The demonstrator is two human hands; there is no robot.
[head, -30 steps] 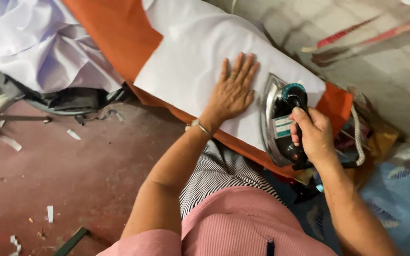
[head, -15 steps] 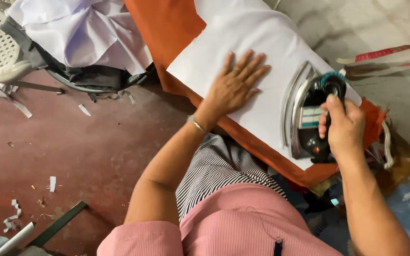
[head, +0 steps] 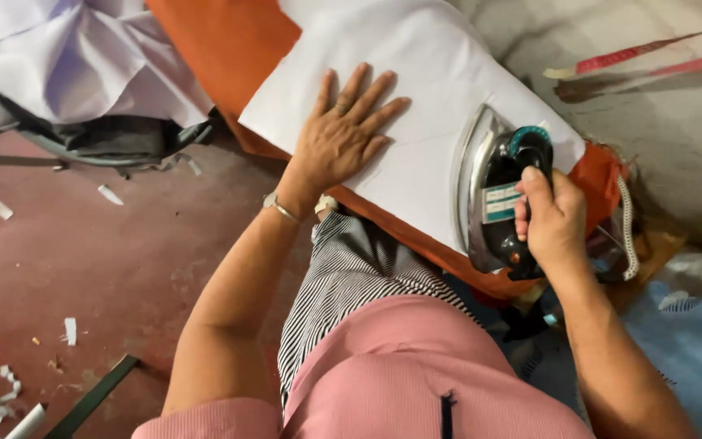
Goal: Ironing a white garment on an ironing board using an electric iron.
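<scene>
A white cloth (head: pixel 432 89) lies spread over an orange-covered ironing board (head: pixel 229 57). My left hand (head: pixel 343 134) rests flat on the cloth with its fingers spread, a thin bracelet at the wrist. My right hand (head: pixel 554 219) is closed around the black handle of an electric iron (head: pixel 489 191), whose metal soleplate stands on the cloth's right end. A coiled white cord (head: pixel 629 228) hangs by the board's right tip.
A heap of white and pale lilac fabric (head: pixel 83 57) sits at the upper left over a dark frame. The red floor (head: pixel 83 276) carries scraps of white cloth. Grey concrete with red strips (head: pixel 635 57) lies at the upper right; blue material (head: pixel 692 341) lower right.
The view has shifted, so board, cloth and iron sit further right in the picture. My left hand stays flat on the cloth and my right hand keeps its hold on the iron.
</scene>
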